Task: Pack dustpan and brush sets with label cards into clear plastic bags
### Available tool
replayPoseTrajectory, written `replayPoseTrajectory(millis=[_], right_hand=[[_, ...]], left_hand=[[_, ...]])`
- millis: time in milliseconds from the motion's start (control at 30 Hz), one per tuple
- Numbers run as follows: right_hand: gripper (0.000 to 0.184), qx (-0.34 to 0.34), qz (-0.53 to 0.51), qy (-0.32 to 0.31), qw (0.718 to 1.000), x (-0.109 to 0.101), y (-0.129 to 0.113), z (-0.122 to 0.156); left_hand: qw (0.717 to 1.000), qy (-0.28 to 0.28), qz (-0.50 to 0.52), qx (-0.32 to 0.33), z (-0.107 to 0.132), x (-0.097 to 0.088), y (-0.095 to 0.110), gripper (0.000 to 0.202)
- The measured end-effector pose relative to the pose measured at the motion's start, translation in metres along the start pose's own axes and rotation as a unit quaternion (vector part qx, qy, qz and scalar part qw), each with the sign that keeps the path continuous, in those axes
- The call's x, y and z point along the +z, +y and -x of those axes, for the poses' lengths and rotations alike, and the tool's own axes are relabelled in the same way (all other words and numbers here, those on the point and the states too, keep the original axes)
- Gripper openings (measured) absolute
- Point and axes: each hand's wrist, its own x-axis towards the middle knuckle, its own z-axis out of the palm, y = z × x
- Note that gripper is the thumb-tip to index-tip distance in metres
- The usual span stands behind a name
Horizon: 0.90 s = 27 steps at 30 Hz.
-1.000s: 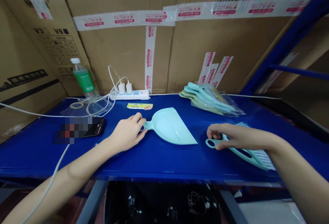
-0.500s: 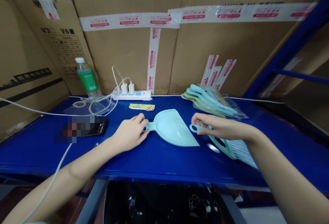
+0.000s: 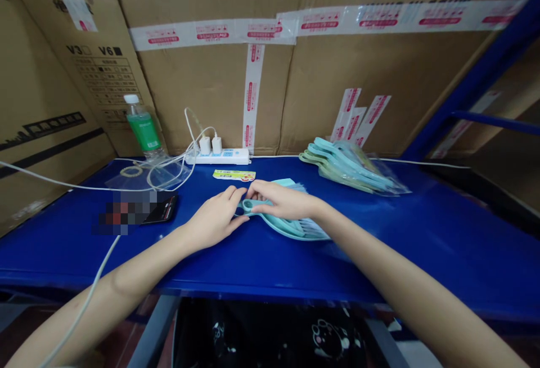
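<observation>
A light blue dustpan [image 3: 276, 229] lies on the blue table, its handle pointing left. My left hand [image 3: 217, 210] is closed on the end of that handle, thumb toward me and fingers on the far side. My right hand [image 3: 282, 199] grips the handle of a matching light blue hand brush [image 3: 310, 226], which lies over the dustpan's pan. The two handles meet near my fingertips. Much of the pan and part of the brush are hidden beneath my right hand.
Bagged brushes and dustpans [image 3: 350, 165] lie at the back right. A white power strip [image 3: 219, 157] with cables, a yellow label [image 3: 234, 175], a bottle [image 3: 143, 126] and a black phone-like object [image 3: 160, 210] are at the back left. Cardboard [image 3: 202, 86] walls the back.
My right hand has carried the brush leftward from beside the dustpan onto it. My left hand stays at the dustpan's handle.
</observation>
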Motion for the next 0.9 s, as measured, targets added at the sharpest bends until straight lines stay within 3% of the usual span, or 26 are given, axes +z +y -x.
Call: replayPoseTrajectory(millis=[100, 300, 567, 633, 733, 833, 900], right_hand=[[0.006, -0.019, 0.002, 0.054, 0.998, 0.015, -0.002, 0.0], [0.009, 0.004, 0.039, 0.123, 0.992, 0.029, -0.003, 0.003], [0.028, -0.002, 0.122, 0.061, 0.991, 0.011, 0.008, 0.017], [0.029, 0.004, 0.127, 0.052, 0.991, 0.012, 0.013, 0.018], [0.03, 0.004, 0.114, 0.049, 0.992, 0.018, 0.016, 0.016], [0.029, 0.01, 0.112, 0.055, 0.992, 0.023, 0.016, 0.013], [0.029, 0.019, 0.111, 0.057, 0.992, 0.025, 0.015, 0.011]], left_hand=[[1.0, 0.004, 0.001, 0.002, 0.0, 0.001, 0.0, 0.03], [1.0, 0.009, 0.029, -0.002, -0.001, 0.003, -0.003, 0.029], [0.98, -0.027, 0.189, -0.052, -0.005, 0.002, -0.007, 0.032], [0.953, -0.063, 0.284, -0.089, -0.007, 0.004, -0.009, 0.033], [0.885, -0.113, 0.434, -0.124, -0.011, 0.01, -0.013, 0.031], [0.823, -0.112, 0.538, -0.146, -0.013, 0.014, -0.015, 0.027], [0.799, -0.106, 0.57, -0.16, -0.013, 0.016, -0.014, 0.025]])
